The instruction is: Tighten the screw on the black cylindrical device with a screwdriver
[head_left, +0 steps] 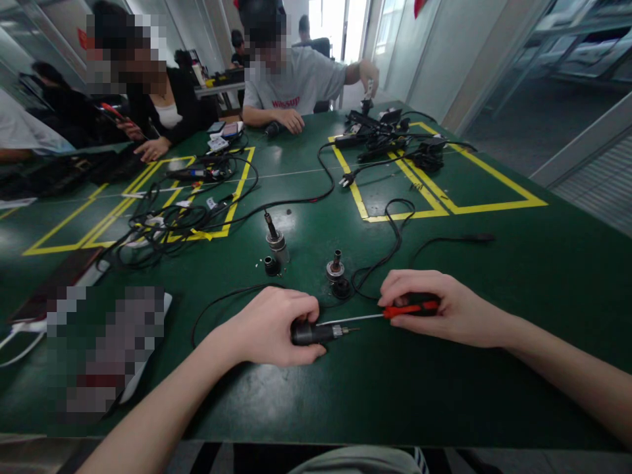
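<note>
My left hand (281, 326) is closed around a black cylindrical tool body (315, 333), which lies on its side with a metal end and thin shaft pointing right. A screwdriver (411, 308) with a red and black handle is gripped in my right hand (451, 308). Its thin shaft runs left to the tool body near my left fingers; whether the tip touches is hard to tell. Just beyond my hands, a metal spindle part (336, 266) stands upright beside a black ring (341, 288). Farther left is a taller metal spindle part (276, 243) with a small black cap (271, 266).
Coiled black cables (162, 224) lie within yellow tape outlines at the left; more cables and tools (380, 131) are piled at the back right. A phone-like item (116, 349) rests at the near left. Across the green table (494, 276), co-workers (301, 79) sit handling things.
</note>
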The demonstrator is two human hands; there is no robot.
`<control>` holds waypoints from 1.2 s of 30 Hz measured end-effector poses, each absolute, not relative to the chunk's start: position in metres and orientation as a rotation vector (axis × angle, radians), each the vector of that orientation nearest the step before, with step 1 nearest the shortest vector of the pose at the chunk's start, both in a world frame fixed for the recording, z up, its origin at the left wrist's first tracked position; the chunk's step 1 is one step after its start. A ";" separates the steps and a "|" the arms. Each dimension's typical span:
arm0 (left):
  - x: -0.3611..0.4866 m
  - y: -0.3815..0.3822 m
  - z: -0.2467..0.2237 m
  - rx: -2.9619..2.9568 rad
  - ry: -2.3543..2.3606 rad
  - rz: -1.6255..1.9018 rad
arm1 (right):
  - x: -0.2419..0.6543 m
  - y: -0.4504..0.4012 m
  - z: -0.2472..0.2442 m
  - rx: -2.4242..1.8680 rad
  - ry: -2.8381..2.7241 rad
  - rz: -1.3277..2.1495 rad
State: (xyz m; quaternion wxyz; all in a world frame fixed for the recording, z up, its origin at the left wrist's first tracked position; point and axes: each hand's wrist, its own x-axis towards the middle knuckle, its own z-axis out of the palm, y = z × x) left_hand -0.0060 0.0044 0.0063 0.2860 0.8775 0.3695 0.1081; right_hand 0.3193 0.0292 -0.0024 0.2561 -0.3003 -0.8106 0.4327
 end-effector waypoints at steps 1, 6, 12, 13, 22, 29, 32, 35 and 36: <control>-0.006 0.004 0.006 2.345 0.989 0.285 | 0.320 0.030 -0.004 -0.820 -2.190 1.179; -0.006 0.004 0.008 2.342 0.992 0.265 | 0.322 0.031 -0.016 -0.799 -2.139 1.152; -0.006 0.005 0.009 2.349 0.991 0.265 | 0.319 0.030 -0.006 -0.801 -2.168 1.249; -0.006 0.005 0.008 2.351 0.992 0.266 | 0.318 0.030 -0.004 -0.797 -2.173 1.231; -0.006 0.004 0.008 2.353 0.994 0.279 | 0.314 0.028 -0.007 -0.833 -2.070 1.274; -0.006 0.005 0.008 2.348 0.990 0.266 | 0.320 0.030 -0.010 -0.881 -2.034 1.323; -0.006 0.004 0.008 2.345 0.992 0.272 | 0.319 0.030 -0.011 -0.835 -2.073 1.252; -0.007 0.004 0.008 2.343 0.994 0.277 | 0.316 0.029 -0.008 -0.829 -2.145 1.210; -0.007 0.004 0.008 2.344 0.993 0.277 | 0.315 0.029 -0.007 -0.832 -2.177 1.177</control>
